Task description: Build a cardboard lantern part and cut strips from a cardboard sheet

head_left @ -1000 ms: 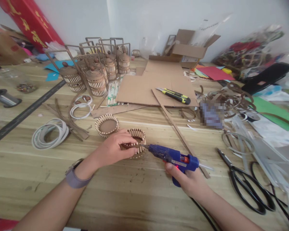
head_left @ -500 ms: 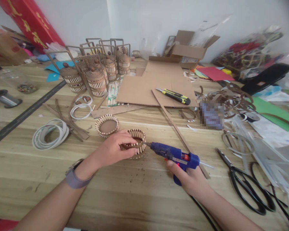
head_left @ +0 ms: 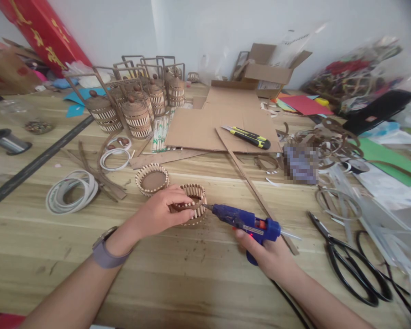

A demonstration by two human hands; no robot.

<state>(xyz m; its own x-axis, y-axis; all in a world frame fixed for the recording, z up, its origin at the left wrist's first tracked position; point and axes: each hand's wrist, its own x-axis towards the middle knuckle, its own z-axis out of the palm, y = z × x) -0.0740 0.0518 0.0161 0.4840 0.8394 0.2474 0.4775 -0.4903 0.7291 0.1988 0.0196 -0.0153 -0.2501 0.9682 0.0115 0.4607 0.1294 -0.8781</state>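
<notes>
My left hand [head_left: 160, 211] is closed round a small round basket [head_left: 196, 201] made of upright sticks and brown card, pinching a brown card strip against its side. My right hand [head_left: 267, 256] grips a blue hot glue gun [head_left: 246, 223], and its nozzle touches the basket's right side. A second stick basket [head_left: 152, 178] lies just behind my left hand on the wooden table [head_left: 192, 274].
Several finished stick lanterns [head_left: 137, 114] stand at the back left. Flat cardboard [head_left: 219, 123] carries a yellow utility knife [head_left: 248, 136]. Tape rings [head_left: 71, 190] lie left, black scissors [head_left: 349, 265] right, among card scraps. An open carton [head_left: 270, 68] stands by the wall.
The glue gun's nozzle shifted slightly along the basket's right side. My left hand kept its hold on the basket and strip.
</notes>
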